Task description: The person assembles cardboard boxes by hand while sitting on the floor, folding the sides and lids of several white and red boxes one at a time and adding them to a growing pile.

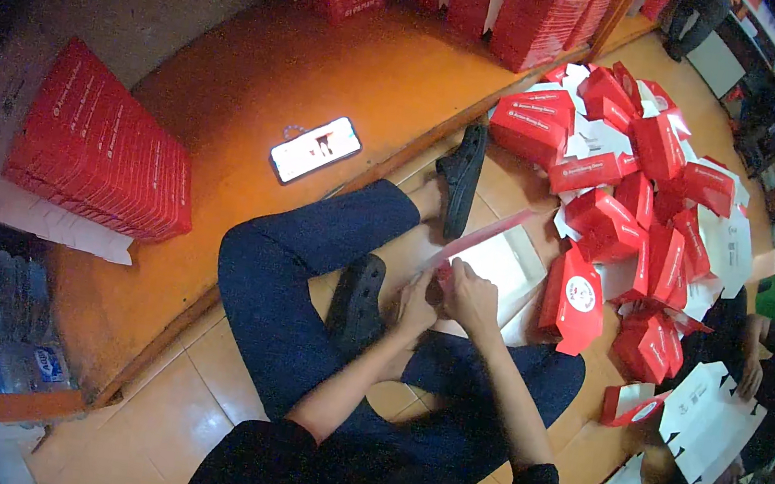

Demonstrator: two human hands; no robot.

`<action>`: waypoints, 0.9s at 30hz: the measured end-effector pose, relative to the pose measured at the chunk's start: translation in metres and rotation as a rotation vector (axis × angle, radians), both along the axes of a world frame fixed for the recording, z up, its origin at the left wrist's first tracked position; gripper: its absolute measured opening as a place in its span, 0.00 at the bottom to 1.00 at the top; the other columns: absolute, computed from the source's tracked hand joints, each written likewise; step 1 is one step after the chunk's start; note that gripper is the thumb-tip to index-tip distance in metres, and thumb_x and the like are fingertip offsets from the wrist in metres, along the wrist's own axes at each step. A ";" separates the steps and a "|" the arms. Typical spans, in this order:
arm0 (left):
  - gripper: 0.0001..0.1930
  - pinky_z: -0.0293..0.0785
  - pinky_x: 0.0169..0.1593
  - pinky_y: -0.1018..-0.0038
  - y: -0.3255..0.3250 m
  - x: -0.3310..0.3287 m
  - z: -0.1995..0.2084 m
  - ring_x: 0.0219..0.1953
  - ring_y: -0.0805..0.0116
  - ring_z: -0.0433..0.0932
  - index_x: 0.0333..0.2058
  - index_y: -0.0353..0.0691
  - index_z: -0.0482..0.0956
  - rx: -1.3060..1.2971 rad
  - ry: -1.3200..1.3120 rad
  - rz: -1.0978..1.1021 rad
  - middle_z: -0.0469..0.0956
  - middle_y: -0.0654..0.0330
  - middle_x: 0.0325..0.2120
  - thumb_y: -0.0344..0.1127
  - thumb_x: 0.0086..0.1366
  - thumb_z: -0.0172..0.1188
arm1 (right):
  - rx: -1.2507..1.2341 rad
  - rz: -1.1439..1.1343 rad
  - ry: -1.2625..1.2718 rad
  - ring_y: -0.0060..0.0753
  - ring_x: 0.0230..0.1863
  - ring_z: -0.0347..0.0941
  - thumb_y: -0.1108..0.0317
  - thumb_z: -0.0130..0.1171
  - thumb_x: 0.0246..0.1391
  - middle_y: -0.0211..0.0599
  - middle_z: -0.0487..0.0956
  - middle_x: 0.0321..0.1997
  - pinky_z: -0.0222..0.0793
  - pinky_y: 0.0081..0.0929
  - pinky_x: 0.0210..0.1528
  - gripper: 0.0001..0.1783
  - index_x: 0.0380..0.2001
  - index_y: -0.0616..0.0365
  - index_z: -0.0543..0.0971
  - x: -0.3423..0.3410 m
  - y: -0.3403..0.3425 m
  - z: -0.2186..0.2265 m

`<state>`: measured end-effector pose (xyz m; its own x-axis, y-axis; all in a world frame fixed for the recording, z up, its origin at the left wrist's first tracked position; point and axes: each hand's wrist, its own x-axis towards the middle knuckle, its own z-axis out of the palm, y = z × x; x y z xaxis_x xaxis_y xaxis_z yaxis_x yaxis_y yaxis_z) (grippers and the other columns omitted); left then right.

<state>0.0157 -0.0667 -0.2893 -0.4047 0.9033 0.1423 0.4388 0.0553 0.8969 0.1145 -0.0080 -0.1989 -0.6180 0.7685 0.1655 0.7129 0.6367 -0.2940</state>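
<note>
A partly folded cardboard box, white inside and red outside, lies between my legs. My left hand is closed on its near left edge, where a red flap shows. Right beside it, my right hand is also closed, its fingers pinching the same corner of the box. One side panel of the box stands up, tilted, beyond my hands. The fingertips of both hands are partly hidden by the hands themselves. A folded red box with a round white emblem sits just right of my hands.
A large heap of red boxes covers the floor at right. On the orange ledge are a lit phone and a stack of flat red cartons. At far right, another person's hand is near a flat white carton sheet.
</note>
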 end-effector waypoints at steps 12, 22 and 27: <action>0.27 0.68 0.50 0.64 0.002 0.007 0.017 0.47 0.49 0.73 0.44 0.34 0.73 0.061 -0.198 0.079 0.75 0.45 0.42 0.31 0.42 0.67 | -0.064 -0.054 -0.131 0.52 0.23 0.75 0.65 0.55 0.44 0.44 0.77 0.29 0.70 0.45 0.23 0.12 0.33 0.56 0.69 -0.003 0.008 -0.010; 0.42 0.65 0.52 0.60 -0.003 0.006 0.009 0.47 0.47 0.70 0.53 0.37 0.64 0.016 0.011 -0.062 0.72 0.45 0.45 0.42 0.38 0.72 | -0.113 -0.199 0.086 0.56 0.24 0.74 0.64 0.53 0.47 0.50 0.76 0.21 0.69 0.48 0.26 0.08 0.24 0.58 0.72 -0.014 0.002 -0.006; 0.44 0.62 0.55 0.58 -0.001 0.004 0.014 0.51 0.46 0.67 0.53 0.37 0.63 -0.079 -0.027 -0.107 0.69 0.44 0.48 0.46 0.37 0.72 | -0.144 -0.292 0.156 0.56 0.24 0.74 0.68 0.55 0.43 0.49 0.77 0.23 0.69 0.47 0.26 0.06 0.21 0.59 0.73 -0.018 0.001 0.000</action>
